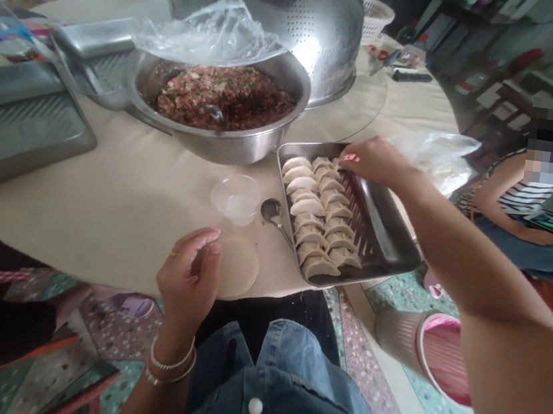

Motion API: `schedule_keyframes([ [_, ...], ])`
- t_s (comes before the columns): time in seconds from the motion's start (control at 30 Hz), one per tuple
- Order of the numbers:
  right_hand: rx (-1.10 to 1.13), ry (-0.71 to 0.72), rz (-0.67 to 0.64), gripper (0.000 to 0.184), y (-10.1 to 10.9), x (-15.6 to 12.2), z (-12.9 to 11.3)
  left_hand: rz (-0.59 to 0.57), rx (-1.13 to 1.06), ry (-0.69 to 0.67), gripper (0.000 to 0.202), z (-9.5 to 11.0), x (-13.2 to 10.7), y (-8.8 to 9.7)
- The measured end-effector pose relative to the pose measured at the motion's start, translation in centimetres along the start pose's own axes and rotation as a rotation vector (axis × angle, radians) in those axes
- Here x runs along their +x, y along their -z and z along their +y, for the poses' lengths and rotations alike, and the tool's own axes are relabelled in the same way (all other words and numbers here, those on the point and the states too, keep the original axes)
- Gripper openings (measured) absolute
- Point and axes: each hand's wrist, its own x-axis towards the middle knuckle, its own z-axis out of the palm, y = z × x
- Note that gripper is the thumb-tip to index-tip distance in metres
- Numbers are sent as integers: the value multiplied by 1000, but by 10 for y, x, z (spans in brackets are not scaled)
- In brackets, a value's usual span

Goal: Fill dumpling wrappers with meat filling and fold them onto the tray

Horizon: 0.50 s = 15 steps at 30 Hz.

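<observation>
At the table edge, my left hand (192, 274) is loosely curled, with a gap between thumb and forefinger and nothing visible between them. Beside its thumb, partly covered, a round dumpling wrapper (238, 269) lies flat. My right hand (370, 159) reaches over the far end of a metal tray (391, 261), its fingers pinched on a folded dumpling (336, 164), which they partly hide. Two rows of dumplings (309, 208) fill the tray's left side. A spoon (272, 212) leans by the tray's left rim. Next to it stands a small clear bowl (236, 199).
A large metal bowl of minced filling (234, 98) sits behind, partly under a plastic bag (217, 32). Further back is a perforated metal dome (326, 45). Another metal tray (30, 120) is at left. A lined bin (402, 336) and a seated person (521, 186) are at right.
</observation>
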Motion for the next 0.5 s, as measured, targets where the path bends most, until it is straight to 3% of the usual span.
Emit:
schedule_keyframes([
  [0.1,7,57,110,15,16,-23,-20,-18,38,17,23,2,0,6],
  [0.17,54,173,156,18,26,-49,-46,-14,103,-36,25,3,0,11],
  [0.2,89,269,167,17,29,-66,-63,-29,143,-73,27,4,0,13],
  [0.27,181,617,266,15,27,-102,-103,-100,231,-133,31,4,0,15],
  [0.33,222,750,290,11,15,-134,-144,-189,309,-146,32,4,0,16],
  [0.4,379,785,257,12,-5,-154,-180,-234,336,-133,30,4,-2,16],
  [0.5,572,600,268,27,-37,-161,-212,-236,308,-127,27,4,-3,17],
])
